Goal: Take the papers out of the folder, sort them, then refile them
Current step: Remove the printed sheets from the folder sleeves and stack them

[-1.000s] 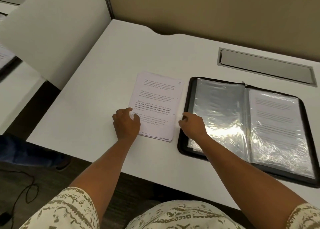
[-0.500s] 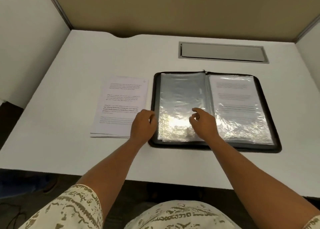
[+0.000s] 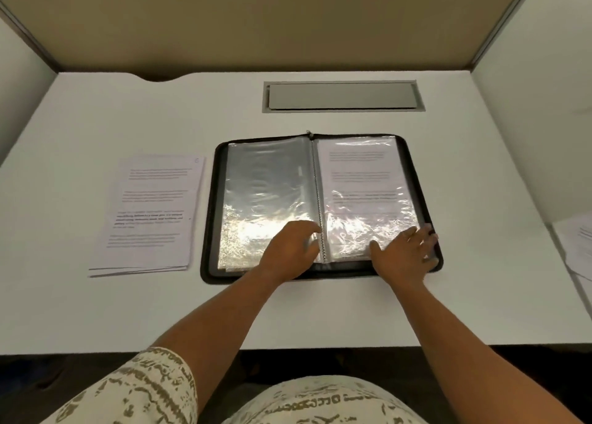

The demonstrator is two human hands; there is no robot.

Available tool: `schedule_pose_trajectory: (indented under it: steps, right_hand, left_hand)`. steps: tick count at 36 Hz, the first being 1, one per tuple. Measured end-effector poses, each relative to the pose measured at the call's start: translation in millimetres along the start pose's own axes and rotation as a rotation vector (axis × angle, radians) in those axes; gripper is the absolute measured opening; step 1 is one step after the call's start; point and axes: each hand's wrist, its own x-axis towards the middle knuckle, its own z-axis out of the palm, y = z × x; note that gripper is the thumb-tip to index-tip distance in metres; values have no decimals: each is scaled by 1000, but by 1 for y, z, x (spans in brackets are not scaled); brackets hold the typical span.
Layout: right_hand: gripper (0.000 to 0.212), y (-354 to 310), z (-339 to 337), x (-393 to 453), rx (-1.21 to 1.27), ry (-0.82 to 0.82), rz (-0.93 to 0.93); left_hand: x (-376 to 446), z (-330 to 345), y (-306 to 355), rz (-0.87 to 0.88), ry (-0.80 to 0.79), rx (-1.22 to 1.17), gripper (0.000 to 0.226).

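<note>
**Both hands on the open folder, stack of papers lying beside it**

Head view. A black folder lies open flat on a white desk, and everything else is placed from it. Its left page is an empty clear sleeve that catches the light; its right page is a sleeve with a printed sheet still inside.

The left hand rests on the lower part of the left sleeve, right at the folder's middle spine. Its fingers are curled down toward the sleeve edges at the spine; whether they actually pinch an edge cannot be told from here. The right hand lies at the folder's lower right corner, fingers straight and spread, flat on the sleeve, with the fingertips reaching the black rim. It grips nothing.

Just to the left of the folder, apart from it by a narrow strip of desk, sits a stack of papers, printed side up, its edges slightly uneven at the near end. Behind the folder, toward the back wall, a grey cover plate is set into the desk. Well off to the right of the folder, past the desk's edge, more sheets lie on another surface, partly cut off by the frame. Nearest the camera, below the folder, the person's patterned shirt fills the bottom of the view.
</note>
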Motion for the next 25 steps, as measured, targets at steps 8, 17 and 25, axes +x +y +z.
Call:
schedule_pose_trajectory:
  steps: [8, 17, 25]
  right_hand:
    - [91, 27, 14, 13, -25, -50, -33]
    - [55, 17, 16, 8, 132, 47, -336]
    - [59, -18, 27, -25, 82, 71, -768]
  left_hand:
    - [8, 38, 11, 82, 5, 113, 28]
    - [10, 38, 22, 1, 86, 147, 38]
    - [23, 17, 51, -445, 205, -378, 71]
